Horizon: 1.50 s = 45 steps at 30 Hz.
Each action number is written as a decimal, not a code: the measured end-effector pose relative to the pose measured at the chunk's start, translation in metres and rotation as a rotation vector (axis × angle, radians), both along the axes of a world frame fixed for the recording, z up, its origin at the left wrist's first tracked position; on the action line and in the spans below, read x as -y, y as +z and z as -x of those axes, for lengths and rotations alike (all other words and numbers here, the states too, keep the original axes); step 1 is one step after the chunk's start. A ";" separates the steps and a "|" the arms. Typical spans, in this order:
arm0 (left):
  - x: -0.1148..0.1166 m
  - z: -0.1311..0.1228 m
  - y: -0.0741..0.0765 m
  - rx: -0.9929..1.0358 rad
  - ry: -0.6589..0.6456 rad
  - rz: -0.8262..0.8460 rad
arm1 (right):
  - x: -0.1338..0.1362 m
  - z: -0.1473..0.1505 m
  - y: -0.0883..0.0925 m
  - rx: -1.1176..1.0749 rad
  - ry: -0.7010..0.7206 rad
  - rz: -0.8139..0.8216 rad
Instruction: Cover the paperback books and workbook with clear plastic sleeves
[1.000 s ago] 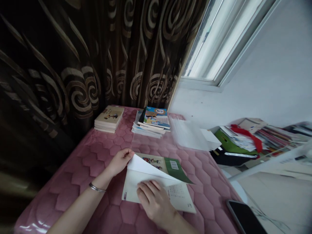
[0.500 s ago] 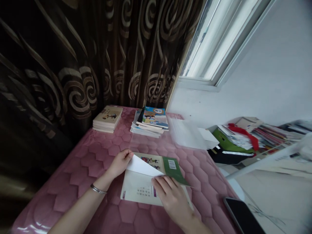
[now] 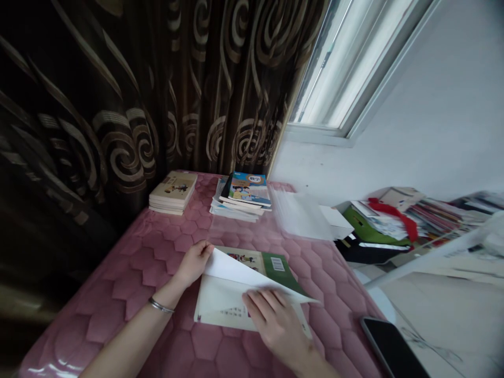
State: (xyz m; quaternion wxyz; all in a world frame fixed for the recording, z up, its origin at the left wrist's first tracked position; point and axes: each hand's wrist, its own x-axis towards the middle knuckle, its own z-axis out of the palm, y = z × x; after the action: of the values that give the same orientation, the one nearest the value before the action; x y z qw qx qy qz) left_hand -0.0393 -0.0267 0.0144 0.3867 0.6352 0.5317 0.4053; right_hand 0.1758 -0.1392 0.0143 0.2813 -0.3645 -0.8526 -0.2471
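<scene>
A book [image 3: 220, 310] lies on the pink quilted table cover. Its cream lower part carries printed characters, and above it shows a green and cream cover [image 3: 279, 263] with a barcode and a picture. Between the two a white sheet [image 3: 232, 272] stands folded up in a slanting band. My left hand [image 3: 198, 261] pinches this sheet at its upper left corner. Flat across the book's lower right lies my right hand [image 3: 275, 323], fingers stretched out and pressing just under the fold; part of the print is hidden beneath it.
Behind the book are a stack of cream books [image 3: 173, 192] and a pile topped by a blue book [image 3: 250, 188]. Clear plastic sheets [image 3: 301, 212] lie to their right. A phone [image 3: 394, 346] is at the right edge, beside a shelf with a green box [image 3: 360, 226].
My right hand has slid slightly down and left. More of the white fold now shows towards the right, its tip raised past the green cover. My left hand keeps its pinch.
</scene>
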 end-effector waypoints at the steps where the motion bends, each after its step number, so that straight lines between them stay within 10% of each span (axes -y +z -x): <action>1: -0.001 0.000 0.000 0.004 0.001 0.002 | 0.000 0.000 -0.001 0.003 0.001 -0.004; 45: -0.011 0.008 0.002 0.456 0.092 0.265 | 0.002 0.000 0.004 0.023 0.061 0.024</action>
State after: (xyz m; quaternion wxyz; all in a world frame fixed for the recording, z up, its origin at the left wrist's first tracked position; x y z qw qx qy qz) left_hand -0.0471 -0.0153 0.0164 0.5574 0.4465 0.5077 0.4818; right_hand 0.1762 -0.1416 0.0188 0.2745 -0.3385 -0.8695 -0.2325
